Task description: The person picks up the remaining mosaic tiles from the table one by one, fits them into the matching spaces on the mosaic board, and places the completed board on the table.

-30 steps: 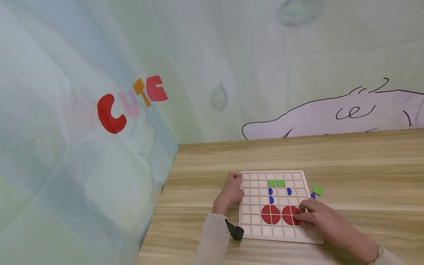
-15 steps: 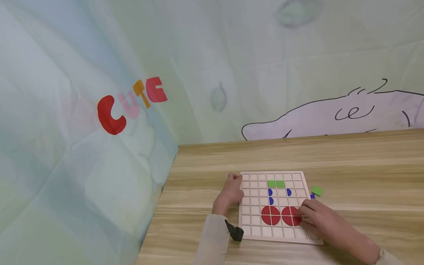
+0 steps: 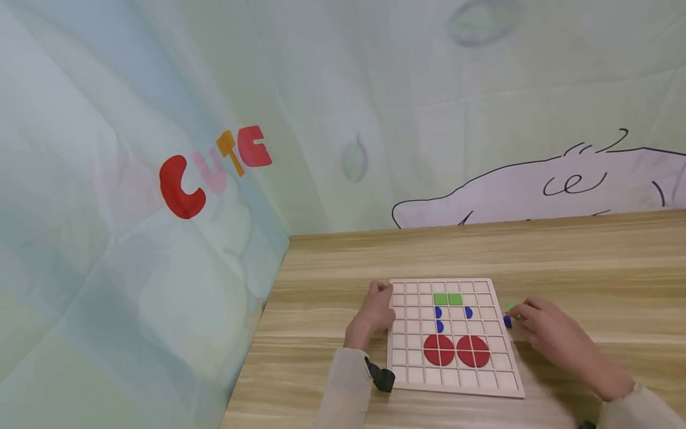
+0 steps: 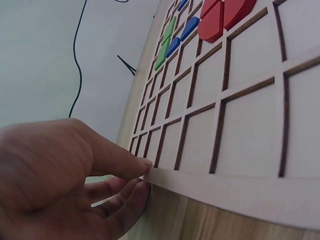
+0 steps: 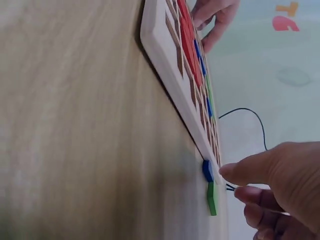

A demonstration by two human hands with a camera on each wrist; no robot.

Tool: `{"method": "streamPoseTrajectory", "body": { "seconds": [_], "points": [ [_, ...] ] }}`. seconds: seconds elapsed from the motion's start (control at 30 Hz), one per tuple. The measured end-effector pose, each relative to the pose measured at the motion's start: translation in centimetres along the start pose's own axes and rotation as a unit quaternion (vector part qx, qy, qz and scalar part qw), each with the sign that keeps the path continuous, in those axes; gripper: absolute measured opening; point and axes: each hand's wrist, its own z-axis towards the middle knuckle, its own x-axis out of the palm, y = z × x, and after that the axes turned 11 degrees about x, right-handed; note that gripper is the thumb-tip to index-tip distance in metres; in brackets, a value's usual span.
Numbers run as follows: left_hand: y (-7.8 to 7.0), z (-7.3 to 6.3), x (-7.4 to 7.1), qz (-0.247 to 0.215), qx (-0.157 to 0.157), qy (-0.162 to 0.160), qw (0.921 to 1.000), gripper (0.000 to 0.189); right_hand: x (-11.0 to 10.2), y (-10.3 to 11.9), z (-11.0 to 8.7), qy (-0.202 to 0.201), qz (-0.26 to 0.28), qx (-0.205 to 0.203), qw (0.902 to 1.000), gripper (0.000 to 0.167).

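Observation:
A pale wooden grid board lies on the table. Its left edge is held by my left hand, with the thumb on the rim and the other fingers below in the left wrist view. Set in the cells are two red discs made of quarter pieces, two green squares and three blue half-rounds. Beyond the right edge, my right hand hovers at a loose blue piece and a loose green square. Thumb and fingers are spread, nothing between them. Fingers partly cover the green square in the head view.
The wood-grain table extends behind the board and to both sides. A printed cloth backdrop rises along its back and left edges. A black strap sits at the left wrist.
My right hand has left the right-hand red disc and moved up and right, off the board, to the loose blue and green pieces. The left hand keeps its place on the board.

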Motion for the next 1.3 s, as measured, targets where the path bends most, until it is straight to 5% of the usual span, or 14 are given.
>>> {"method": "streamPoseTrajectory", "body": {
  "seconds": [0.2,0.5,1.3],
  "points": [
    [0.0,0.0,0.0,0.007,0.002,-0.003,1.0000,0.064,0.2,0.3,0.5,0.027,-0.022,0.052,0.9980,0.011],
    [0.0,-0.1,0.1,0.003,0.000,0.002,1.0000,0.064,0.5,0.9,1.0,0.048,-0.044,0.088,0.9940,0.016],
    [0.2,0.0,0.0,0.002,-0.002,0.006,1.0000,0.066,0.6,3.1,1.6,0.015,-0.181,0.013,0.9833,0.013]
  ]
}}
